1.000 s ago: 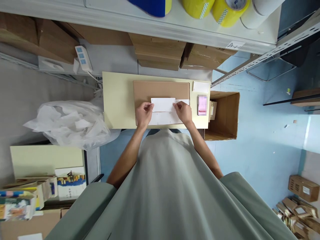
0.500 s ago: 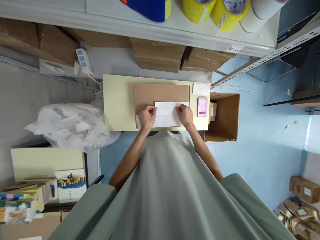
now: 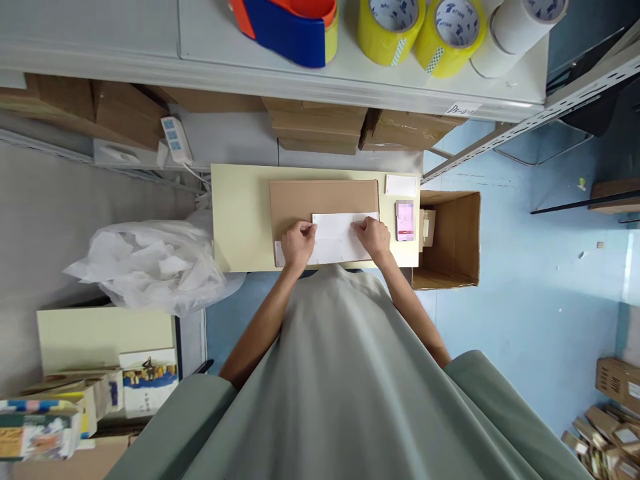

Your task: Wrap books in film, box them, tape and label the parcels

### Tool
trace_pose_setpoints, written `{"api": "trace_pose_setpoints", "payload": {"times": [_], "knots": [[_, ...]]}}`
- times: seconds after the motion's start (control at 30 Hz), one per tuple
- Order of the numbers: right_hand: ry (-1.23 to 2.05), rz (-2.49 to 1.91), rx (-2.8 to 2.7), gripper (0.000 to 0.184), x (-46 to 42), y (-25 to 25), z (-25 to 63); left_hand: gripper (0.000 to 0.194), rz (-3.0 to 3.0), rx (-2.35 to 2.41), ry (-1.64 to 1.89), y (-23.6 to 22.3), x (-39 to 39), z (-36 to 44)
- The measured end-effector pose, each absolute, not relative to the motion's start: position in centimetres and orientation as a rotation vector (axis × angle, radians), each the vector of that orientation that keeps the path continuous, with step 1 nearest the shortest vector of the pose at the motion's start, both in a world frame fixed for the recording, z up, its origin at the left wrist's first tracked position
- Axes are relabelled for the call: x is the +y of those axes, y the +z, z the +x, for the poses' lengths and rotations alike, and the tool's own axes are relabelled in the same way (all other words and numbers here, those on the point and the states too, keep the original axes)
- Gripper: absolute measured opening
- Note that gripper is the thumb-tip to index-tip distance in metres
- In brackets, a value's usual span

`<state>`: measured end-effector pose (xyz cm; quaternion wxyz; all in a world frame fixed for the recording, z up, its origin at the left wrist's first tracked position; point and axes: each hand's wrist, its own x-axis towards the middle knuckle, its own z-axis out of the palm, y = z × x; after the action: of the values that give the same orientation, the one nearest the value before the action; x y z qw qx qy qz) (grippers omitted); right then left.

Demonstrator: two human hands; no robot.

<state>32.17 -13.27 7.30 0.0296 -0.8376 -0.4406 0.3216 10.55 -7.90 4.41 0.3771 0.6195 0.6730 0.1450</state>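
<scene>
Slid a white slip (image 3: 332, 227) rightward along the brown cardboard (image 3: 323, 197) since a second ago, bringing its right end up to a second white slip (image 3: 366, 216), and carried the left hand (image 3: 299, 245) rightward along with it. Above the cardboard and well apart from it, a grey shelf (image 3: 100, 33) bearing a blue-and-orange tape dispenser (image 3: 293, 33), yellow tape rolls (image 3: 390, 45) and white rolls (image 3: 515, 33). Directly beneath the cardboard, a pale yellow worktop (image 3: 240, 220), reaching past it on both sides. Well to the left of the cardboard, off the worktop, a translucent plastic bag (image 3: 150, 263) full of white pieces. To the right of the cardboard, beside the worktop's end, an open carton (image 3: 457, 240) with a small package inside. Over the cardboard's near part, both hands, pinching the slip's left edge between thumb and fingers of the left, and touching its right end with the bunched fingertips of the right hand (image 3: 373, 238); impossible to tell whether pinching or pressing there. Along the cardboard's near edge, just below the held slip, a row of white slips (image 3: 327, 251). Just right of the cardboard, a pink-screened phone (image 3: 405, 220), and above that a white card (image 3: 401, 185).
</scene>
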Motion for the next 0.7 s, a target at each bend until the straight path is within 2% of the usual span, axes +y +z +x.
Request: {"api": "trace_pose_setpoints", "payload": {"times": [0.07,0.2,0.3,0.43,0.7], "knots": [[0.907,-2.505,-1.483,0.028,-14.0,7.2,31.8,0.014,1.587,1.711,0.378,4.4,-7.9,10.5],[0.782,-2.059,-2.009,0.062,-16.8,6.7,30.1,0.015,1.593,1.700,0.366,4.4,-7.9,10.4],[0.837,-1.796,-2.230,0.075,-18.7,5.9,29.1,0.016,1.594,1.695,0.353,4.5,-8.0,10.4],[0.850,-1.719,-2.295,0.079,-18.5,5.1,28.9,0.016,1.621,1.684,0.339,4.6,-8.1,10.5],[0.766,-1.841,-2.170,0.084,-13.2,3.3,25.9,0.014,1.632,1.668,0.317,4.6,-8.0,10.5]]}}
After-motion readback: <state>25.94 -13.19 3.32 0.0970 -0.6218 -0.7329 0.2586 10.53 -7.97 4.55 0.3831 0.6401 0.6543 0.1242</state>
